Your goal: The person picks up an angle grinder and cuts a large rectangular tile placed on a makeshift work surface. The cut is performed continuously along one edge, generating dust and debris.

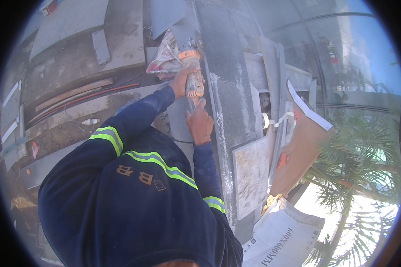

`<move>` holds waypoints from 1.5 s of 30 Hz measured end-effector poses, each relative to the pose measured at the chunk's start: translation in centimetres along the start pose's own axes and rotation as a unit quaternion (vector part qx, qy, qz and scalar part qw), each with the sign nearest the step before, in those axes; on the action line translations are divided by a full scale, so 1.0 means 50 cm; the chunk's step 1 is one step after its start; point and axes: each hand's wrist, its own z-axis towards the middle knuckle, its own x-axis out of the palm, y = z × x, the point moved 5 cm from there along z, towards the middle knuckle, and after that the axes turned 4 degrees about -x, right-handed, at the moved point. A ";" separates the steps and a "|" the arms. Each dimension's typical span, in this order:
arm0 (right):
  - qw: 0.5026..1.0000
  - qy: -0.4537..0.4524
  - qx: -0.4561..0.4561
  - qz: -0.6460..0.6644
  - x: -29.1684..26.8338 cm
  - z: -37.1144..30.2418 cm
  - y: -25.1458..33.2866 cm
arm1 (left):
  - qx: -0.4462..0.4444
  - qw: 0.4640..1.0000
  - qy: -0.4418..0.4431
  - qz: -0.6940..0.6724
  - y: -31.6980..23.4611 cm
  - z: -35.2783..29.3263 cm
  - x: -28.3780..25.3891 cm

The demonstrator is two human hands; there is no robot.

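- A long dark grey speckled stone slab runs from the top of the view down past the hands, with a line of white dust along its left edge.
- A brown cardboard box with a white-edged flap lies just off the slab's right edge, beyond a strip of white tape.
- A pale square tile leans at the slab's lower right edge, and a white printed carton lies below it.
- A crumpled white and pink sack sits off the slab's upper left edge, just behind the tool.
- Thin wooden battens and a red rod lie on the dusty ground well to the left.
- The orange and grey handheld angle grinder stands at the slab's left edge, its disc end towards the top, hazed by dust.
- The left hand is wrapped closed around the grinder's body.
- The right hand grips the grinder's rear end, forefinger stretched up along it.
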 end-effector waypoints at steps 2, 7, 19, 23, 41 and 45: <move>1.000 0.001 0.005 -0.004 -0.005 -0.015 0.001 | -0.007 1.000 -0.011 -0.004 0.006 -0.017 0.002; 1.000 0.014 0.013 -0.008 -0.007 -0.037 0.003 | 0.003 1.000 0.005 0.000 0.015 -0.044 0.010; 1.000 0.009 0.003 0.001 0.001 -0.001 0.001 | 0.010 1.000 -0.002 0.021 0.001 -0.005 0.000; 1.000 -0.001 0.003 -0.002 0.002 0.008 0.000 | 0.001 1.000 0.000 0.019 -0.004 0.008 0.000; 1.000 -0.001 -0.002 -0.009 -0.007 -0.043 -0.010 | 0.004 1.000 -0.017 0.003 0.022 -0.047 0.015; 1.000 0.002 0.001 -0.018 -0.006 -0.042 -0.011 | 0.000 1.000 -0.016 0.006 0.025 -0.039 0.008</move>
